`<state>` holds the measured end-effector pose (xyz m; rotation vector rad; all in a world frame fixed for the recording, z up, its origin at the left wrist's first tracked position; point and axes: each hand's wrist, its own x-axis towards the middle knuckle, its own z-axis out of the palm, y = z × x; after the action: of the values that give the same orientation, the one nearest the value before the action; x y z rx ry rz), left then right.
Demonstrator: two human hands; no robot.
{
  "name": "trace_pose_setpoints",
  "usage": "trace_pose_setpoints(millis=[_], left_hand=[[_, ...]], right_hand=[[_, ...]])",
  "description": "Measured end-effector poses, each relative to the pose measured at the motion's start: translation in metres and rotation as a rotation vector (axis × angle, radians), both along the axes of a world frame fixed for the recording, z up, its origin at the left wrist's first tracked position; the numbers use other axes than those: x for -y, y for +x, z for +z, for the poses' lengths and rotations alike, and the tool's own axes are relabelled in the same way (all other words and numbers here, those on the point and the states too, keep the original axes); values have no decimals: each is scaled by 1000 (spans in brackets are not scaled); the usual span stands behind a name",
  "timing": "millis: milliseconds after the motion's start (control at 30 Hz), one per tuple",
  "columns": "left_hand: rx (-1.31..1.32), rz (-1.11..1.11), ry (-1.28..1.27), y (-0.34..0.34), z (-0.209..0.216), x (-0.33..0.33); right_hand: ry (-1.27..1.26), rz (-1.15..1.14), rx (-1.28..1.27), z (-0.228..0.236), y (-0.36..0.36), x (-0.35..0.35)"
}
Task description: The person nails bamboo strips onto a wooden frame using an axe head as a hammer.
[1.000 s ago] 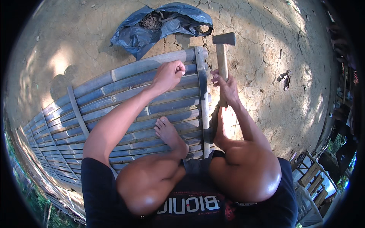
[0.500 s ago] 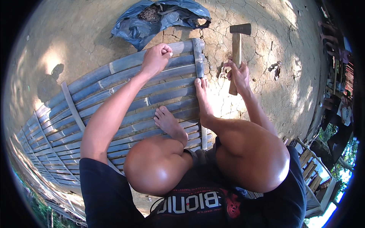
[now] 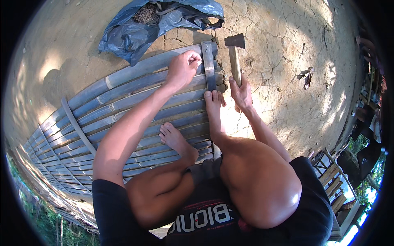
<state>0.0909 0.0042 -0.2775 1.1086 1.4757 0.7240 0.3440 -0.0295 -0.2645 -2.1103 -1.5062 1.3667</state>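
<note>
My left hand [image 3: 183,70] hovers over the outer bamboo slats with thumb and fingers pinched together. Whatever lies in the pinch is too small to make out. My right hand [image 3: 242,93] grips the wooden handle of a hatchet [image 3: 235,61], whose dark metal head points away from me above the cracked ground. Split bamboo slats [image 3: 133,76] lie side by side as a panel under my bare feet. Across their right ends runs a short bamboo crosspiece [image 3: 208,63], between my left hand and the hatchet.
A crumpled blue-black plastic bag [image 3: 123,39] lies just beyond the panel, with thin brown pieces [image 3: 147,14] in it. Dry leaves [image 3: 305,77] sit on the earth at right. Wooden boards [image 3: 331,178] stand at lower right, and other people are partly visible at the right rim.
The hatchet and my right hand have come left, closer to the crosspiece. My left hand has moved right, still pinched. My left knee has swung outward and down.
</note>
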Motion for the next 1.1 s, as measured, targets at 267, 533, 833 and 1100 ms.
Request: trace_pose_setpoints(millis=[267, 533, 833, 1100], left_hand=[[-115, -109, -60, -7, 3, 8], [-52, -103, 97, -1, -11, -8], [-52, -159, 32, 12, 9, -25], [-80, -175, 49, 11, 12, -20]], right_hand=[[-21, -31, -60, -16, 6, 7], [-20, -82, -167, 42, 27, 12], [15, -113, -63, 105, 57, 33], [116, -229, -312, 4, 64, 40]])
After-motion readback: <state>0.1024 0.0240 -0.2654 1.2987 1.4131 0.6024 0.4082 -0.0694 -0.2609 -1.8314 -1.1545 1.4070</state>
